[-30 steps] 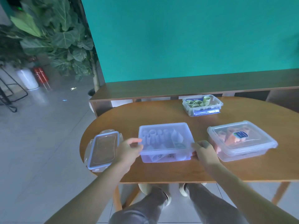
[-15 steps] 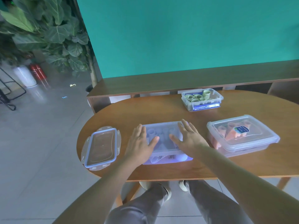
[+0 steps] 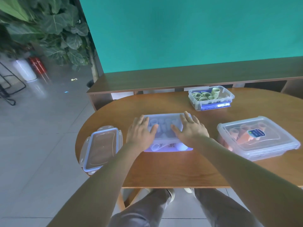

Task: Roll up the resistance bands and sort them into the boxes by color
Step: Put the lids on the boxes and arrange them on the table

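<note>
Where hands cover: lid, rolls indistinct.

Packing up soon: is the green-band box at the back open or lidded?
Open: the green-band box has no lid, and rolled bands stick above its rim.

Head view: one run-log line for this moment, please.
step: pressing lid onto purple-band box | left hand: flat on lid | right hand: flat on lid
</note>
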`<action>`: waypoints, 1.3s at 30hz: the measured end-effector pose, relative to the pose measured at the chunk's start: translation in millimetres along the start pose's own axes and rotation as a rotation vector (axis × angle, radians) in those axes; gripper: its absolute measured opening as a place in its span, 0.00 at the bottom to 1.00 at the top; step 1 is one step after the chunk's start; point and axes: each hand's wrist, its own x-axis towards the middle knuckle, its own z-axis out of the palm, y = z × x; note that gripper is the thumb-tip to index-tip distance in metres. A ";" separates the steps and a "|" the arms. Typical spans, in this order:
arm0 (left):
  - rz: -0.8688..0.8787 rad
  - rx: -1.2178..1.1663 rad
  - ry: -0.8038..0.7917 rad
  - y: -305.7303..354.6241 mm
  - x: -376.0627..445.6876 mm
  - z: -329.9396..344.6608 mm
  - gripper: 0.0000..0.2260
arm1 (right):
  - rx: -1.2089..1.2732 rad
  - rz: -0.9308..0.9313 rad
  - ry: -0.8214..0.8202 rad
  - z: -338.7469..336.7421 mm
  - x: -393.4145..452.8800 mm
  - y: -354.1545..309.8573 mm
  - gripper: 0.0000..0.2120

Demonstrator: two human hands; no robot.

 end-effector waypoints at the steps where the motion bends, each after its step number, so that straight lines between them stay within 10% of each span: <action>1: 0.001 -0.001 0.010 -0.3 7.4 0.0 0.29 | 0.013 0.002 0.007 1.1 8.7 -0.4 0.38; 25: -0.075 0.003 0.062 -21.5 157.8 19.0 0.25 | 0.247 -0.042 0.235 7.0 158.1 8.7 0.30; 30: 0.077 0.053 0.356 -30.9 141.4 19.4 0.24 | 0.903 0.435 0.600 -6.5 137.8 35.3 0.15; 33: 0.120 0.020 0.493 -36.4 128.8 19.5 0.23 | 1.144 0.803 0.511 -19.0 141.8 58.4 0.26; 39: 0.185 -0.070 0.549 -42.1 113.2 7.9 0.18 | 1.453 0.922 0.440 -7.6 151.2 64.2 0.23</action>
